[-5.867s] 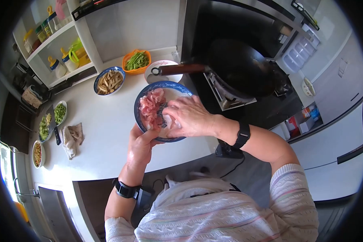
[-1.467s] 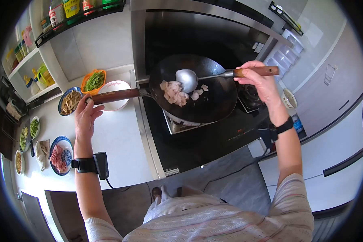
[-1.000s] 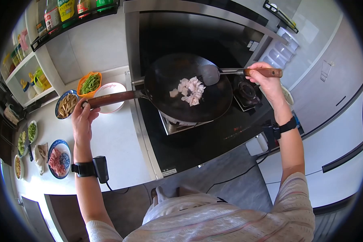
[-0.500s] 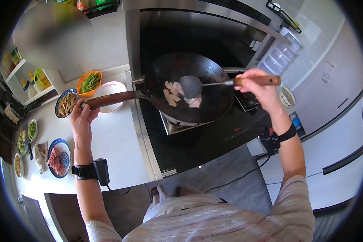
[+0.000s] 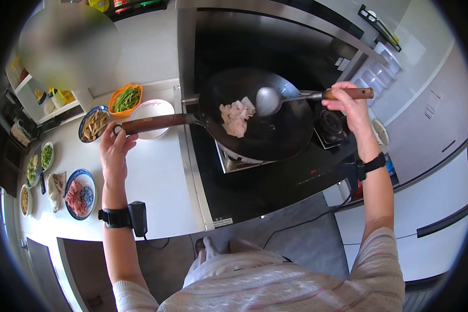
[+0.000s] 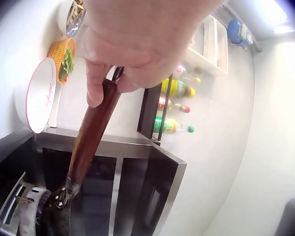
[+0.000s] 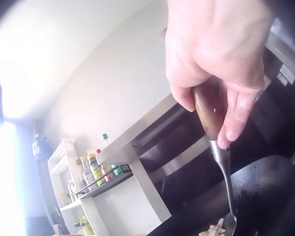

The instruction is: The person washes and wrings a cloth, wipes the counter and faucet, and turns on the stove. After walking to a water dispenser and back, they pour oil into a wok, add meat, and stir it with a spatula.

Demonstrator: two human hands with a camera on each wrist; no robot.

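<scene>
A black wok (image 5: 275, 130) sits on the stove burner with pale meat slices (image 5: 235, 115) heaped left of its middle. My left hand (image 5: 117, 143) grips the end of the wok's long wooden handle (image 5: 153, 123) (image 6: 91, 135). My right hand (image 5: 348, 101) (image 7: 221, 73) grips the wooden handle of a metal ladle (image 5: 268, 100), whose bowl hangs just right of the meat. In the right wrist view the ladle's steel shaft (image 7: 225, 182) runs down into the wok.
The white counter (image 5: 151, 177) left of the black stove top (image 5: 275, 177) carries a white plate (image 5: 152, 117), an orange basket of green beans (image 5: 126, 99), a bowl of sliced strips (image 5: 93, 124), a blue bowl of raw meat (image 5: 79, 194), a cloth and small dishes of greens. Bottles stand on wall shelves (image 6: 174, 105).
Six seconds ago both hands were at the blue bowl of raw meat. Over the last second the ladle has pushed the meat about; it now sits lifted to the right of the heap.
</scene>
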